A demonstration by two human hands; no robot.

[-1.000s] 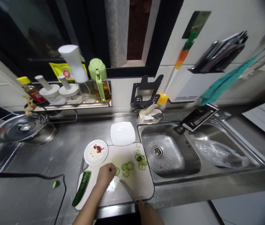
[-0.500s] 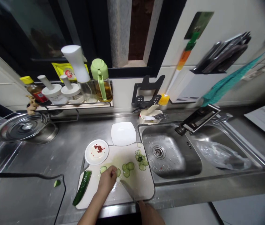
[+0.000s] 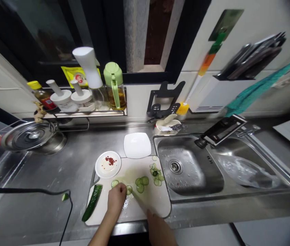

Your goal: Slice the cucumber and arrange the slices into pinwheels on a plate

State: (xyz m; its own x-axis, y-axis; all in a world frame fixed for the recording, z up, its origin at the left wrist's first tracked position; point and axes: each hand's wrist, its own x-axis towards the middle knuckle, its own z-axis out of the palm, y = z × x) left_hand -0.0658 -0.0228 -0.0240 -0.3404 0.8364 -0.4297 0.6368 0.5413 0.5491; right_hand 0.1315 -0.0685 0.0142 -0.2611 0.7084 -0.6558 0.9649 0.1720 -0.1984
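My left hand [image 3: 117, 198] is closed over the white cutting board [image 3: 104, 213], fingers curled down, with a cucumber slice [image 3: 129, 190] at its fingertips. What lies under the palm is hidden. From the front edge, my right hand [image 3: 159, 228] grips a knife [image 3: 140, 204]; the blade is blurred and its tip is close to that slice. Another cucumber slice [image 3: 114, 183] lies just behind my left hand. Several slices [image 3: 140, 188] sit mid-board, with a further pile [image 3: 156, 173] at the right edge. A dark green length of cucumber [image 3: 92, 203] lies at the left.
A round plate with red chopped bits [image 3: 108, 172] overlaps the board's back left corner. Behind the board is a square white plate [image 3: 137, 146]. The sink [image 3: 186, 171] is at the right. A cucumber end [image 3: 65, 196] lies by a black cable [image 3: 69, 212] on the counter.
My right hand and the knife have moved slightly forward and left, bringing the blade nearer my left fingertips. My left hand stays by the slice. The whole view has shifted a little.
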